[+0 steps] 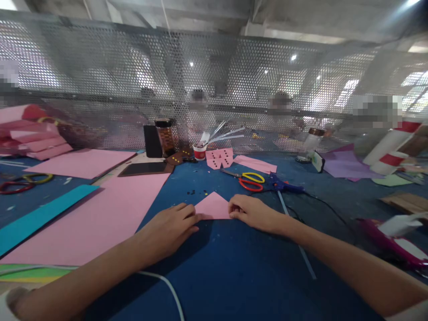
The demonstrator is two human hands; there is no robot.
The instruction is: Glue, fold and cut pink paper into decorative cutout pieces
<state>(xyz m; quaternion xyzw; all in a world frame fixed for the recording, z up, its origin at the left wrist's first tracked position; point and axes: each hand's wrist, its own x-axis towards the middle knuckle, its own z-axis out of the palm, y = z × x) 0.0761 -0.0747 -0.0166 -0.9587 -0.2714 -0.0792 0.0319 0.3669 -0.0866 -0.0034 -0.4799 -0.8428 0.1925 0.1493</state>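
A small folded pink paper piece (212, 206) with a pointed top lies on the blue table (234, 272). My left hand (172, 225) rests at its left corner, fingers curled and pressing on the paper's edge. At the right corner my right hand (251, 211) pinches the paper with closed fingers. Both hands hold the paper flat against the table.
A large pink sheet (100, 218) and a teal strip (40, 216) lie to the left. Scissors (249, 180) with red and yellow handles, a blue glue gun (284, 185), cut pink pieces (220, 158) and a small red cup (199, 152) sit behind. A perforated metal screen (214, 89) backs the table; people sit beyond it.
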